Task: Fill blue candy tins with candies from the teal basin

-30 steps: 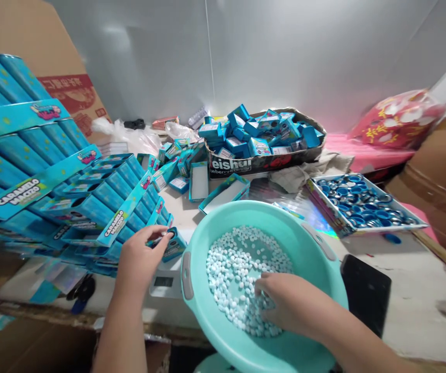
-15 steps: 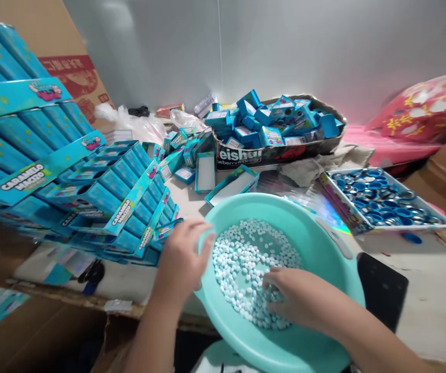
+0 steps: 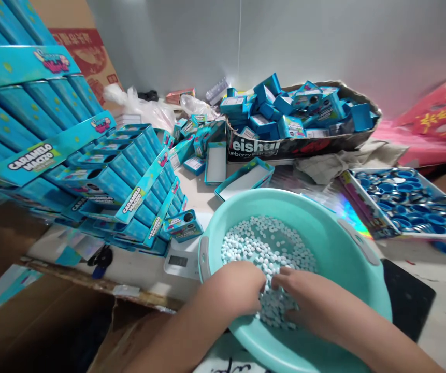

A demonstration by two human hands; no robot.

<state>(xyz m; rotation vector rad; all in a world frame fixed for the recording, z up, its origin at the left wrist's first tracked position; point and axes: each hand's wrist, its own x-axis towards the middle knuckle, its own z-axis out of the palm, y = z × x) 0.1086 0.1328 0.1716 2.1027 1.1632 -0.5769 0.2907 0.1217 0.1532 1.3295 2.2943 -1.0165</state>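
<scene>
A turquoise plastic basin [image 3: 335, 228] holds many small round white candies [image 3: 261, 241]. Both my hands are down inside it, close together over the near part of the candies. My left hand [image 3: 246, 285] bends over the basin's near left rim; its fingers point down and are mostly hidden behind the back of the hand. Curled fingers of my right hand [image 3: 295, 295] dig into the candies, thumb below, with some candies between them. Beside the basin's left handle stands a small blue candy box [image 3: 184, 226], on or against a white digital scale [image 3: 178, 261].
Stacked display trays of blue boxes [image 3: 129, 171] rise at the left. Behind the basin is a black carton [image 3: 304, 147] full of blue boxes. At right lie a tray of blue-rimmed round metallic pieces [image 3: 409, 202] and a flat black object [image 3: 409, 295].
My left hand has moved right and down from the basin's left rim into the candies, uncovering the scale and small box. My right hand stays among the candies. The view has shifted slightly.
</scene>
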